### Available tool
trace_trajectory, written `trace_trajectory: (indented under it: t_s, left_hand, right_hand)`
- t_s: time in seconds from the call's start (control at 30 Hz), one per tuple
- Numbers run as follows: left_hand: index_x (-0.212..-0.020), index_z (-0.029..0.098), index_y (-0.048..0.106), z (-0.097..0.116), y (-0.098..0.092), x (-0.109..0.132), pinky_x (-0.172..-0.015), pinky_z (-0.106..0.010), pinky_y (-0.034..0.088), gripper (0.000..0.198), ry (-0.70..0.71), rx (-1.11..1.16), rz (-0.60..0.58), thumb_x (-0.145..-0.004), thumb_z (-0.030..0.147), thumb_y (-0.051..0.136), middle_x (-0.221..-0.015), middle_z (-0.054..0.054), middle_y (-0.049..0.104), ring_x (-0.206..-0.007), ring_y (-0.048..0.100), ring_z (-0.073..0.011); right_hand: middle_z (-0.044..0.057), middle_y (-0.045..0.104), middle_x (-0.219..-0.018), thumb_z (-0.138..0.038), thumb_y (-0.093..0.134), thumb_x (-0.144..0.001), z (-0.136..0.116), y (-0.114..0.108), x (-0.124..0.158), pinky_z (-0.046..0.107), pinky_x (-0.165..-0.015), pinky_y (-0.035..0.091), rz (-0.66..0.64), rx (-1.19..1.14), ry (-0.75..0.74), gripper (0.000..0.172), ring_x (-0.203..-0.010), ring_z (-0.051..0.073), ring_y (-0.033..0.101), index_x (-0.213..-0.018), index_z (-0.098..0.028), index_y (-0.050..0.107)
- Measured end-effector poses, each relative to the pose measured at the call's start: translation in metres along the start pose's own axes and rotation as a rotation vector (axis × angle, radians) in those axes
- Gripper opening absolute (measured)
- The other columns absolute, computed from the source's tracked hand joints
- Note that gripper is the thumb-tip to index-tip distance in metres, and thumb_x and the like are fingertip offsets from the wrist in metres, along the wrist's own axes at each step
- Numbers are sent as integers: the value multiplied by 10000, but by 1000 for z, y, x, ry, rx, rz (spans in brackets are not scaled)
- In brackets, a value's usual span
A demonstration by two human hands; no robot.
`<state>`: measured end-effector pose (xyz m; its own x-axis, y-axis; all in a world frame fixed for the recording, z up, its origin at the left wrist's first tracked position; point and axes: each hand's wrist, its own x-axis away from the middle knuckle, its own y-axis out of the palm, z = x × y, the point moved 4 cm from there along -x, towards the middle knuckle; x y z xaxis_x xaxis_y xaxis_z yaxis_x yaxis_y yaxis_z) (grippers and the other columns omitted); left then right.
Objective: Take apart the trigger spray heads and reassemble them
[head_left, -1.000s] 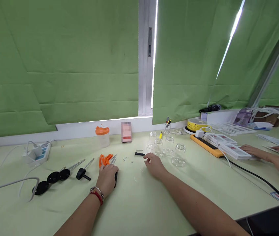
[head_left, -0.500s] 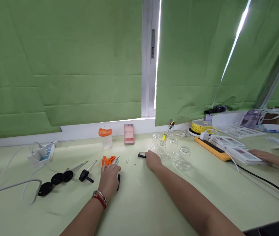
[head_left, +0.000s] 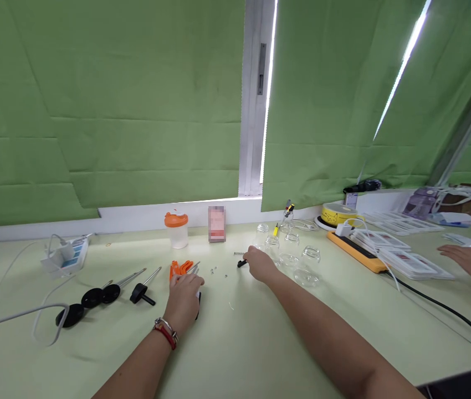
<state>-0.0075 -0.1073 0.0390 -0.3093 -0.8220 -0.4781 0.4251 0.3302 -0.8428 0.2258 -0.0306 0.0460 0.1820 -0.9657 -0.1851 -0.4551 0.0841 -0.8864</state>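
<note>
My right hand pinches a small black part just above the table. A thin metal spring lies right behind that part. My left hand is curled low over the table, fingers closed, with a slim black piece showing along its thumb side. Most of what it holds is hidden under the palm. Orange-handled tools with metal shafts lie at the left fingertips. Between the hands are several tiny metal bits. Upturned clear glass jars stand close to my right hand.
Black-handled tools and a black T-handled driver lie at left, near a white power strip. An orange-lidded cup stands behind. An orange-edged power strip is at right, with another person's hand beyond.
My right hand has turned the small black part and drawn it away from the spring, which now lies apart. My left hand stays put. The other person's hand has lifted off the white cases.
</note>
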Motion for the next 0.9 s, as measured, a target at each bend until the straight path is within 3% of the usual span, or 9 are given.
trace_trajectory:
  t_s: [0.1, 0.27, 0.37, 0.4, 0.47, 0.53, 0.6, 0.73, 0.9]
  left_hand:
    - [-826, 223, 588, 0, -2, 0, -901, -474, 331, 384, -11, 18, -3, -643, -35, 371, -878, -34, 664, -901, 575, -224]
    - [-1105, 203, 526, 0, -5, 2, -922, -473, 359, 348, -116, 143, 57, -778, 124, 438, -1002, -67, 631, -937, 558, -226]
    - [-1308, 216, 353, 5, -6, 3, -885, -433, 415, 474, -118, 276, 64, -841, 240, 433, -1076, -73, 591, -945, 548, -208]
    - [-1321, 226, 336, 8, -6, 4, -887, -427, 420, 477, -96, 315, 51, -854, 262, 427, -1075, -71, 591, -954, 546, -203]
    - [-1268, 231, 408, 13, -8, 4, -896, -422, 422, 401, -49, 377, 23, -871, 287, 414, -1061, -73, 603, -980, 544, -207]
    - [-1143, 220, 516, 17, -9, 4, -867, -408, 441, 301, -34, 409, 0, -875, 302, 407, -1028, -79, 622, -973, 553, -214]
    - [-1042, 210, 563, 18, -11, 3, -827, -391, 459, 250, -49, 415, -10, -867, 317, 419, -985, -74, 637, -934, 565, -213]
    - [-951, 210, 569, 19, -16, 3, -738, -339, 470, 214, -111, 429, -15, -850, 352, 445, -856, -36, 637, -815, 567, -186]
    - [-728, 202, 513, 28, -23, 3, -592, -267, 412, 292, -99, 506, -116, -881, 394, 355, -623, 21, 504, -605, 460, -131]
  right_hand:
    - [83, 546, -906, 12, 503, -705, -4, -3, 1, 240, -592, 323, 22, -102, -5, 217, -691, 130, 513, -696, -135, 661]
    - [56, 576, -814, -177, 407, -856, -16, 6, 8, 233, -535, 378, 32, -360, 28, 282, -602, 112, 490, -1006, -176, 646]
    - [-7, 505, -602, -222, 453, -833, -33, 21, 21, 219, -481, 379, -75, -551, 28, 269, -503, 90, 437, -1006, -148, 644]
    - [-20, 477, -569, -229, 492, -807, -40, 28, 27, 218, -471, 370, -161, -744, 30, 258, -489, 83, 418, -986, -128, 649]
    - [-38, 451, -538, -275, 573, -752, -54, 38, 36, 212, -453, 346, -310, -1019, 9, 258, -476, 73, 401, -937, -117, 659]
    - [-32, 478, -558, -309, 594, -740, -63, 43, 40, 208, -451, 344, -401, -1097, -44, 268, -483, 71, 410, -919, -122, 663]
    - [-14, 531, -609, -301, 540, -794, -63, 44, 35, 209, -476, 372, -381, -901, -106, 253, -510, 78, 448, -947, -140, 661]
    - [55, 617, -864, -168, 443, -855, -43, 31, 2, 234, -669, 419, -70, -172, -125, 238, -783, 134, 553, -968, -177, 652]
    - [112, 581, -999, -21, 439, -784, -20, 22, -37, 263, -755, 380, -1, 64, -51, 270, -971, 200, 508, -939, -144, 623]
